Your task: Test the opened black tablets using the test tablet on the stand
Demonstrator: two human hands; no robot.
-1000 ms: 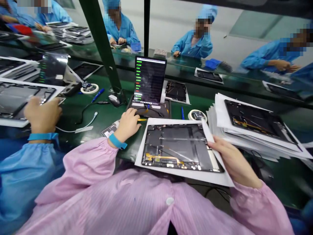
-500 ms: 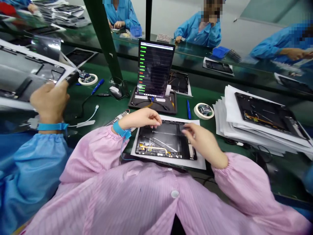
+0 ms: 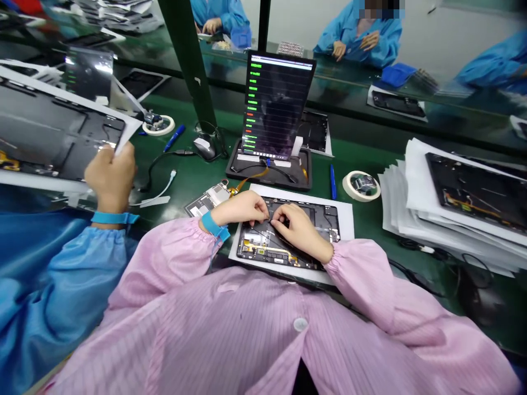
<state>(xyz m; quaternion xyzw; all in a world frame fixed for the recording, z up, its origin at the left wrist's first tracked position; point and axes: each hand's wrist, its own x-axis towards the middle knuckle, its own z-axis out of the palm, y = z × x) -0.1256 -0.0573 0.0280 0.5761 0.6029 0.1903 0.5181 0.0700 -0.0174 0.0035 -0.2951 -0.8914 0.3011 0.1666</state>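
The left hand (image 3: 245, 208) and right hand (image 3: 300, 227) have thumb and fingers drawn close together; whether they pinch something, I cannot tell. Directly below them lies the opened tablet (image 3: 265, 240), on white paper (image 3: 346, 222).

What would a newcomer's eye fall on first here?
Probably the lit screen, standing mid-view in a black tray, with green and red text at its left. Below it, the left hand and right hand are close together over an open device housing on white paper. A layered stack rises at right.
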